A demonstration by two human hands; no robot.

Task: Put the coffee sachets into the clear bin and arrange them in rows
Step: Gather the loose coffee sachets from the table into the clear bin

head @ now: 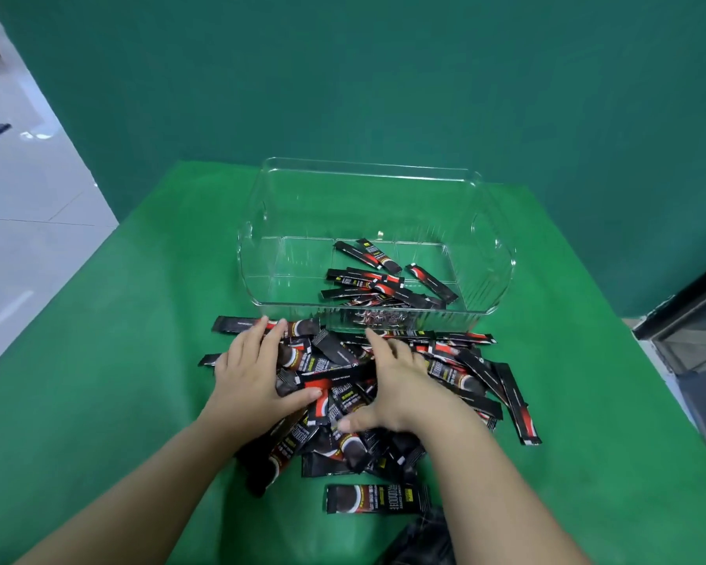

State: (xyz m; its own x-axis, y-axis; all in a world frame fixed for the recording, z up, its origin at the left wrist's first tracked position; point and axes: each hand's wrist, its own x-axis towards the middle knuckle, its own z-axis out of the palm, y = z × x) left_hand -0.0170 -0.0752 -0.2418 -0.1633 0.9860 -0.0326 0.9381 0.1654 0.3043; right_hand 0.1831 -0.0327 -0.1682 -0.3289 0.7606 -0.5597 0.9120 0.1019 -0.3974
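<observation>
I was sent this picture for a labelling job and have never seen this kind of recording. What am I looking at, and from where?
There is no machine here: a person wears a camera on the head, looking down at their own bare arms. On the green table lies a loose pile of coffee sachets, black and red. The left hand and the right hand press flat on the pile with spread fingers; neither plainly holds one. Behind the pile stands a clear bin with a few sachets in the bin, scattered, not yet in rows. One single sachet lies apart, nearest the camera.
</observation>
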